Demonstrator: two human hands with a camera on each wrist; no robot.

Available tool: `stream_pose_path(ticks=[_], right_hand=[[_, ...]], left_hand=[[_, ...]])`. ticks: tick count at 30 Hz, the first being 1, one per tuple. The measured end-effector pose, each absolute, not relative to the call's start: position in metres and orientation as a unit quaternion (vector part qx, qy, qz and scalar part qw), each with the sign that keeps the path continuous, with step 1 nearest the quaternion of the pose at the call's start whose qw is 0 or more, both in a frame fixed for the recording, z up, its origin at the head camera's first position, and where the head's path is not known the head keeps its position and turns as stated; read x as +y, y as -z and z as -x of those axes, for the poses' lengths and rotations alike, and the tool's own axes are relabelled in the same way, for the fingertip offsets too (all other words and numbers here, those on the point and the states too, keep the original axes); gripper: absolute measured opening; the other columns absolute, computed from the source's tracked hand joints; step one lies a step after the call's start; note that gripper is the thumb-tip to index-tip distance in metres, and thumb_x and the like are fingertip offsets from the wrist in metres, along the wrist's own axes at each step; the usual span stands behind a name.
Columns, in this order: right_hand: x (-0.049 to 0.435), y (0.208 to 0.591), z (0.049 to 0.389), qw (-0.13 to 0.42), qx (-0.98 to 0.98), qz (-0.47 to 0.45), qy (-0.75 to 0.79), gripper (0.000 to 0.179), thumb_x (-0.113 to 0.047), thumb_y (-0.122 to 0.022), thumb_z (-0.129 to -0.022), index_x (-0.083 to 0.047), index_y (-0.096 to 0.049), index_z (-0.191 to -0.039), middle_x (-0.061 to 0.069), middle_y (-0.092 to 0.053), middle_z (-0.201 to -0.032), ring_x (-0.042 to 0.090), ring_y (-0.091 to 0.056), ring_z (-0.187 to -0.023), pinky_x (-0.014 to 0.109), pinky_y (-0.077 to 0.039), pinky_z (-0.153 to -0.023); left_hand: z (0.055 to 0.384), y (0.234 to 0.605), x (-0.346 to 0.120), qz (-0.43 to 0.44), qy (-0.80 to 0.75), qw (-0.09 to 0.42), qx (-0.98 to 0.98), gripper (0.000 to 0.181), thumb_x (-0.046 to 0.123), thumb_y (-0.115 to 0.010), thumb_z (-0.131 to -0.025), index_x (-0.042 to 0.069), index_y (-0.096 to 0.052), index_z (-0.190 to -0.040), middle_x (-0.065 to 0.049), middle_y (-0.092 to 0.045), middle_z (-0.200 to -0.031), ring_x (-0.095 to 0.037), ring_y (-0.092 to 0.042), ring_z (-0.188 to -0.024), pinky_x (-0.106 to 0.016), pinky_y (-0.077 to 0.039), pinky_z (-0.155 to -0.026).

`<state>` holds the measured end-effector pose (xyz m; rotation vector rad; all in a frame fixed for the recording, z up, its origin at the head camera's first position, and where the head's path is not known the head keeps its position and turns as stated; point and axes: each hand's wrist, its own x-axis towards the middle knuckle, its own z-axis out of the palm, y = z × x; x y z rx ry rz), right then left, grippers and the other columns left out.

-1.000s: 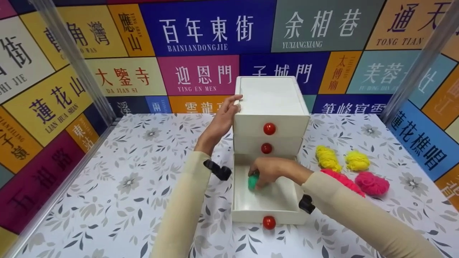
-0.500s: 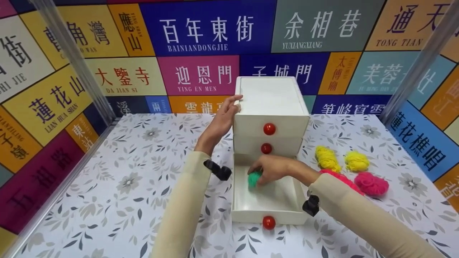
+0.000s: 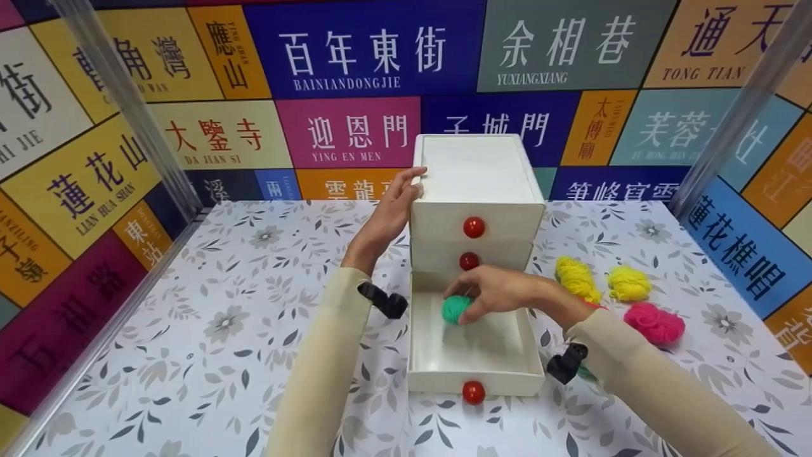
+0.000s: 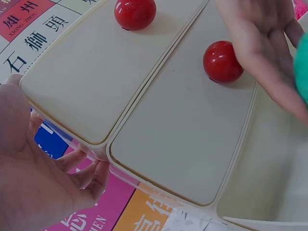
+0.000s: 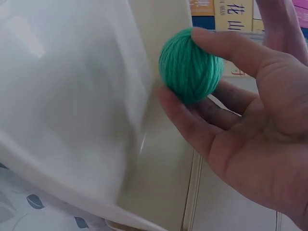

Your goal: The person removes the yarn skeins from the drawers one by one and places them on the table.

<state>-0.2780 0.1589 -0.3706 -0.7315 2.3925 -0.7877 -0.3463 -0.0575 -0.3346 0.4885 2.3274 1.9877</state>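
Observation:
My right hand [image 3: 504, 289] pinches a green yarn ball [image 5: 187, 67] between thumb and fingers, over the pulled-out bottom drawer [image 3: 472, 383] of a white cabinet [image 3: 472, 168]. In the right wrist view the ball sits at the fingertips. My left hand [image 3: 387, 212] rests against the cabinet's upper left side, fingers mostly extended along it. Two drawers above are closed, each with a red round knob [image 4: 224, 61]. The bottom drawer's front bears a red knob [image 3: 474, 393] too.
Right of the cabinet lie two yellow yarn bundles [image 3: 577, 279] and a pink one [image 3: 654, 324]. A sliver of red and a bit of green show past my right arm. Clear posts [image 3: 136, 114] rise at both sides before a sign-patterned wall.
My right hand has risen slightly and shifted right with the green yarn ball, up from lower in the drawer. The right forearm moved outward. My left hand has stayed on the cabinet.

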Motion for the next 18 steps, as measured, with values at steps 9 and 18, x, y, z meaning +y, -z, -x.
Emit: stream_pose_path(ticks=[9, 18], right_hand=[[0.181, 0.367, 0.270, 0.254, 0.860, 0.249, 0.366, 0.045, -0.022, -0.078, -0.086, -0.014, -0.063, -0.127, 0.008, -0.066, -0.124, 0.025, -0.058, -0.111, 0.044, -0.050, -0.104], [0.202, 0.366, 0.259, 0.242, 0.840, 0.272, 0.403, 0.048, -0.024, -0.077, -0.087, -0.011, -0.061, -0.130, 0.009, -0.065, -0.127, 0.027, -0.059, -0.116, 0.042, -0.051, -0.103]], left_hand=[[0.347, 0.335, -0.058, -0.168, -0.644, 0.022, 0.746, 0.042, 0.022, -0.034, -0.109, 0.016, -0.038, -0.150, -0.016, -0.034, -0.159, -0.028, -0.039, -0.139, -0.045, -0.032, -0.119], [0.347, 0.335, -0.058, -0.160, -0.641, 0.021, 0.751, 0.042, 0.024, -0.036, -0.108, 0.018, -0.040, -0.149, -0.015, -0.038, -0.156, -0.027, -0.039, -0.139, -0.046, -0.031, -0.120]])
